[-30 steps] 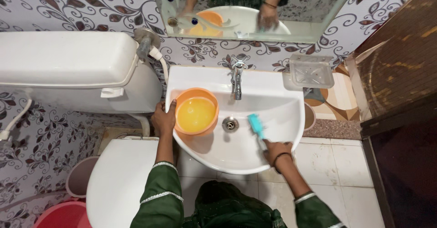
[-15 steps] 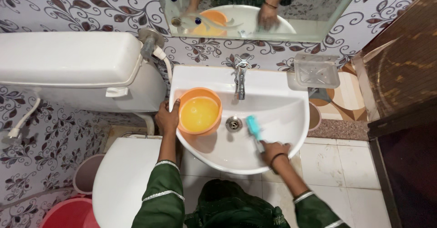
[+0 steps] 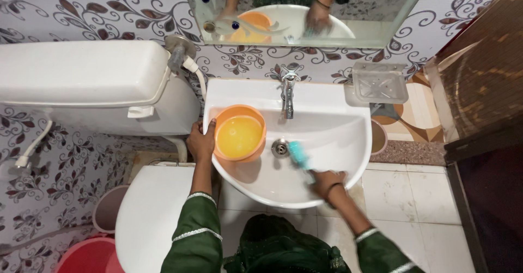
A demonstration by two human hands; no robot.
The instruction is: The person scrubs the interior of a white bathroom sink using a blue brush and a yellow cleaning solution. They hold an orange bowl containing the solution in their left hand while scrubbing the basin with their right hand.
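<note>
Head camera view: the right hand (image 3: pixel 326 182) is closed around the handle of a teal scrub brush (image 3: pixel 298 155), its bristle head pressed into the white sink (image 3: pixel 338 137) just beside the drain (image 3: pixel 279 147). The left hand (image 3: pixel 200 141) clasps the rim of an orange bowl (image 3: pixel 238 134) of yellow liquid sitting in the basin's left side.

A single head-worn camera looks steeply down, facing the wall, close above the white washbasin (image 3: pixel 327 137) and both arms.

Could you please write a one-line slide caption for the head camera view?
Right hand scrubs the white sink with a teal brush beside the drain, while left hand steadies an orange bowl.
</note>
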